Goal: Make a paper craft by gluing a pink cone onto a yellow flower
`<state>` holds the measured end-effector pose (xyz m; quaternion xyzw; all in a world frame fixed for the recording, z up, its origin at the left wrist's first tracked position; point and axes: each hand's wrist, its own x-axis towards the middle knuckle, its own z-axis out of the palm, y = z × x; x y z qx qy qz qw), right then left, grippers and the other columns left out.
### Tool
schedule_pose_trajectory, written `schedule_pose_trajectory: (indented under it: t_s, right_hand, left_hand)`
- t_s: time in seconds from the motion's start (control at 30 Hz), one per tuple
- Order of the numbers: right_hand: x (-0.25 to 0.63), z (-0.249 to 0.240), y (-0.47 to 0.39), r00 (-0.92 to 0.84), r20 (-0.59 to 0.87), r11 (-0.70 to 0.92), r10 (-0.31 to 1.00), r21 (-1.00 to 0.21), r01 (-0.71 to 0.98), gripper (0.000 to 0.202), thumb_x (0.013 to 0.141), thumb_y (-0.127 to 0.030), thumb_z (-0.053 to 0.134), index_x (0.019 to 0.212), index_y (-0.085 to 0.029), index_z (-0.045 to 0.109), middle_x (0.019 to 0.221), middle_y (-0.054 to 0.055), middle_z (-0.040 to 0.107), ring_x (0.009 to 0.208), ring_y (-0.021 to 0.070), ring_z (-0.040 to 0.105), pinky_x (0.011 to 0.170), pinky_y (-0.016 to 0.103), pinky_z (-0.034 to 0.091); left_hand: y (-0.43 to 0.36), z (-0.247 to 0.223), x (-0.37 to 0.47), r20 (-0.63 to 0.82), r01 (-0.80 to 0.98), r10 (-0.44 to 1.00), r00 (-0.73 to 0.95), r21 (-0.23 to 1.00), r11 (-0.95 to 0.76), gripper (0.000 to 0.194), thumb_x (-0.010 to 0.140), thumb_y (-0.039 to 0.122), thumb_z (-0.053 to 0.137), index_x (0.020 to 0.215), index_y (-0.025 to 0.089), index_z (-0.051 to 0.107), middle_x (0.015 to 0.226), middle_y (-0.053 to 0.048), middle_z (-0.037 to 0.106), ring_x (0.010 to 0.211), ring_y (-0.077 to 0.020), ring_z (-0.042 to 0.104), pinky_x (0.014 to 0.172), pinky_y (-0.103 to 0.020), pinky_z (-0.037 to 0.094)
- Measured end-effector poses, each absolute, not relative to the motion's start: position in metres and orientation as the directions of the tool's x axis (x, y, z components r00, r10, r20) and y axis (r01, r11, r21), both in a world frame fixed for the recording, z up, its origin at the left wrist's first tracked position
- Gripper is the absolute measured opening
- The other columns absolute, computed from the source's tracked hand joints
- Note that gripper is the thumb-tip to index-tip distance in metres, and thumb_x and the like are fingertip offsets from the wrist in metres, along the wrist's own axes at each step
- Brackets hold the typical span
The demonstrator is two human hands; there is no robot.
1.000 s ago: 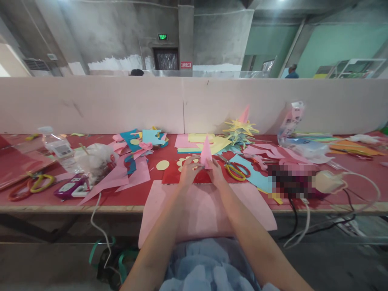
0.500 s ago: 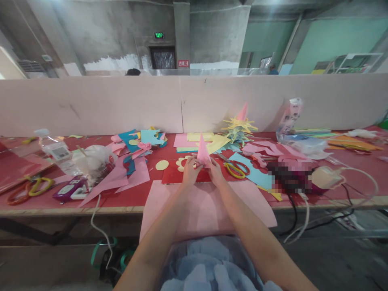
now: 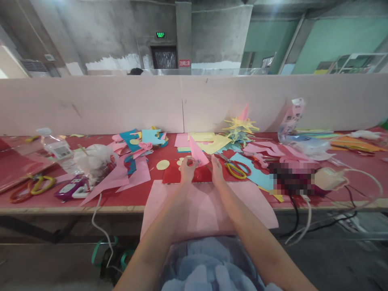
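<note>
Left hand (image 3: 188, 173) pinched the lower left edge of a pink paper cone (image 3: 198, 153) between thumb and fingers; cone leaned left, tip up, over a red sheet (image 3: 201, 176) in front of the person. Right hand (image 3: 217, 173) was apart from the left, fingers extended, just beside the cone's base on the right; cannot tell whether a fingertip touched it. Yellow flower cutout (image 3: 180, 162) was partly hidden behind the left hand, yellow oval (image 3: 163, 165) lay farther left on the red table (image 3: 156, 178). Red-and-yellow-handled scissors (image 3: 238, 170) lay right of the right hand, near a light blue sheet (image 3: 257, 173). Large pink sheet (image 3: 209, 206) draped over the near table edge, under the forearms. Behind, toward the partition board (image 3: 121, 103), stood another pink-tipped cone with yellow and pale green fringe (image 3: 241, 126). Coloured paper scraps (image 3: 148, 139) were heaped back left; a purple device (image 3: 71, 188), clear bottle (image 3: 57, 147) and second scissors (image 3: 42, 184) sat far left.
</note>
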<state>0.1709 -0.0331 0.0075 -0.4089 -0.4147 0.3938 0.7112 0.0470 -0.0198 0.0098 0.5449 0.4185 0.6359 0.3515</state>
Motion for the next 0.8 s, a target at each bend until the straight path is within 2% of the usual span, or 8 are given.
schedule_pose_trajectory:
  t_s: [0.17,0.3,0.4,0.6,0.8]
  right_hand:
    - [0.174,0.007,-0.035,0.365,0.231,0.322,0.902,-0.922,-0.214,0.033,0.070,-0.053,0.057,0.071,-0.020,0.059,0.065,0.000,0.061,0.057,0.0147,0.056,0.053,0.028,0.045]
    - [0.168,0.011,-0.041,0.234,0.239,0.281,0.942,-0.945,-0.169,0.029,0.065,-0.048,0.063,0.067,-0.019,0.063,0.062,0.001,0.062,0.056,0.0160,0.056,0.049,0.027,0.044]
    - [0.164,0.014,-0.045,0.175,0.246,0.269,0.953,-0.955,-0.124,0.027,0.062,-0.045,0.066,0.068,-0.019,0.065,0.062,0.001,0.064,0.055,0.0160,0.056,0.051,0.028,0.044]
    - [0.164,0.018,-0.049,0.174,0.256,0.271,0.951,-0.960,-0.068,0.031,0.068,-0.050,0.061,0.067,-0.020,0.064,0.058,0.000,0.061,0.052,0.0144,0.053,0.049,0.026,0.040]
    - [0.166,0.016,-0.046,0.205,0.254,0.268,0.945,-0.962,-0.046,0.030,0.065,-0.051,0.064,0.066,-0.021,0.059,0.040,-0.006,0.047,0.037,0.0100,0.038,0.039,0.024,0.027]
  left_hand:
    - [-0.013,0.006,0.044,0.337,-0.015,0.892,-0.301,0.934,-0.358,0.039,0.063,0.031,0.070,0.093,0.019,0.048,0.095,-0.004,0.055,0.089,-0.0138,0.057,0.077,-0.026,0.045]
    - [-0.013,0.006,0.044,0.282,-0.072,0.914,-0.291,0.946,-0.315,0.068,0.064,0.031,0.071,0.123,0.023,0.037,0.101,-0.006,0.055,0.091,-0.0145,0.058,0.074,-0.025,0.047]
    - [-0.014,0.007,0.044,0.229,-0.118,0.933,-0.277,0.956,-0.270,0.081,0.063,0.032,0.072,0.132,0.027,0.029,0.103,-0.006,0.055,0.091,-0.0151,0.059,0.072,-0.024,0.049]
    - [-0.018,0.010,0.043,0.240,-0.099,0.937,-0.252,0.957,-0.272,0.078,0.063,0.030,0.072,0.131,0.027,0.034,0.096,-0.004,0.059,0.085,-0.0146,0.061,0.073,-0.026,0.049]
    - [-0.019,0.012,0.047,0.221,-0.167,0.961,-0.167,0.954,-0.248,0.076,0.061,0.028,0.074,0.128,0.025,0.038,0.094,-0.005,0.060,0.079,-0.0149,0.062,0.065,-0.026,0.051]
